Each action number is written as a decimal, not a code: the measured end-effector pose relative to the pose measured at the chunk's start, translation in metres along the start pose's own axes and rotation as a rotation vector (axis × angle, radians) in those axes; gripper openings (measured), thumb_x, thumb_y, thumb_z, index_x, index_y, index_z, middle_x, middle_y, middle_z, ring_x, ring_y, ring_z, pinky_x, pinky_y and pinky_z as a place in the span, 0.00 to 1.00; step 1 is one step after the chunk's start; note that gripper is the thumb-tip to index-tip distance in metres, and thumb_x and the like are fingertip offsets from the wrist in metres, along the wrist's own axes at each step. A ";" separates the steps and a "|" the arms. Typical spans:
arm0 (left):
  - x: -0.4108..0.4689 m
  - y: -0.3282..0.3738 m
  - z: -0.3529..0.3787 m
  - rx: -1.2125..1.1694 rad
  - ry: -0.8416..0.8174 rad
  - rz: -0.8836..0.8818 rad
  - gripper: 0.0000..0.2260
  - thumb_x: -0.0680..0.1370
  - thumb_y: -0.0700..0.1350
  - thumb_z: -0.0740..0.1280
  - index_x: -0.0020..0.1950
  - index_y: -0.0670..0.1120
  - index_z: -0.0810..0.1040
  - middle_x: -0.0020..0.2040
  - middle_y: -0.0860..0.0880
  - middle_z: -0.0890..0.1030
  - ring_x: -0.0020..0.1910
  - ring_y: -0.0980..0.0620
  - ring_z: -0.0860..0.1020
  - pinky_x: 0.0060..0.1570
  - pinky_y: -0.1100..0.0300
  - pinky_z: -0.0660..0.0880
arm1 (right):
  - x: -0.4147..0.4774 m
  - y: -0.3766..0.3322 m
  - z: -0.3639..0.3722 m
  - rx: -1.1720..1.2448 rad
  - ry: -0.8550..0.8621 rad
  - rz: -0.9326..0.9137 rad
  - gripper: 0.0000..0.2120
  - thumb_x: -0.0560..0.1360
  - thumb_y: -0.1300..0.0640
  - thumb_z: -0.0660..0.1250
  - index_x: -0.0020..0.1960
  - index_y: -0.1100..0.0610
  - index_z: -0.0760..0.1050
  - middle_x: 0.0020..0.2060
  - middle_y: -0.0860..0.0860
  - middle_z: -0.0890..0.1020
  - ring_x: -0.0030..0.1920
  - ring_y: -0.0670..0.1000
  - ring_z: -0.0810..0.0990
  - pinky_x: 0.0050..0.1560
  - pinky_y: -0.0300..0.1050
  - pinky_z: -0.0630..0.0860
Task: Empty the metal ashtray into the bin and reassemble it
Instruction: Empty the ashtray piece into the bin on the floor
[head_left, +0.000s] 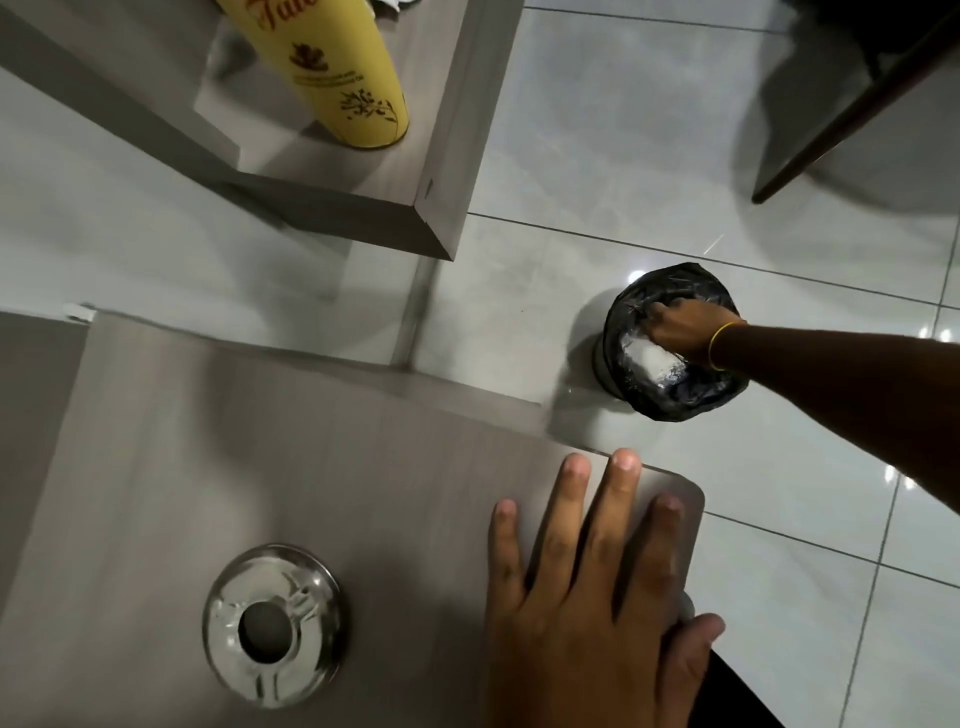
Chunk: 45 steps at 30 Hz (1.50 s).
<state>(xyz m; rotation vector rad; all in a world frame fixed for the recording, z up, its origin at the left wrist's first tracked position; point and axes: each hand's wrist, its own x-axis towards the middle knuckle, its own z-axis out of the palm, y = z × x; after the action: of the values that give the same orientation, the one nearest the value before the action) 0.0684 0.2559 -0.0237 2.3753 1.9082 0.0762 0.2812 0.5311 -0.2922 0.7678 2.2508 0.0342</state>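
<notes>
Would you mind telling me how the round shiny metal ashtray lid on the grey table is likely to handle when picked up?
The round shiny metal ashtray lid looks polished, so probably slippery. It appears thin and rigid, likely light. It lies flat on the grey table, so it is unlikely to roll.

Head view, steeply down, close
</notes>
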 end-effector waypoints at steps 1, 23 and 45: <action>0.001 0.000 0.000 -0.001 0.001 0.002 0.32 0.84 0.69 0.56 0.84 0.55 0.67 0.86 0.48 0.66 0.86 0.43 0.62 0.81 0.33 0.59 | 0.001 0.001 -0.001 0.024 0.003 -0.002 0.28 0.83 0.64 0.56 0.82 0.56 0.58 0.68 0.61 0.74 0.59 0.64 0.84 0.53 0.56 0.82; 0.003 0.008 -0.004 -0.064 -0.021 -0.058 0.28 0.82 0.65 0.64 0.79 0.56 0.71 0.87 0.50 0.64 0.87 0.44 0.60 0.83 0.34 0.55 | 0.009 -0.001 0.018 -0.017 -0.013 -0.037 0.22 0.83 0.62 0.56 0.76 0.55 0.72 0.67 0.60 0.75 0.59 0.64 0.84 0.57 0.56 0.83; -0.001 0.023 -0.018 -0.026 -0.124 -0.242 0.35 0.84 0.66 0.59 0.88 0.55 0.55 0.89 0.48 0.56 0.87 0.42 0.59 0.80 0.35 0.51 | -0.267 0.007 -0.237 1.591 0.452 0.605 0.14 0.67 0.63 0.82 0.40 0.61 0.77 0.31 0.53 0.84 0.27 0.46 0.85 0.32 0.44 0.84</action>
<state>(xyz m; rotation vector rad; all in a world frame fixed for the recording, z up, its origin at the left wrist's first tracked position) 0.0888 0.2503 -0.0038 2.0619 2.1018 -0.0615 0.2725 0.4415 0.0533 2.3664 1.9581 -1.5505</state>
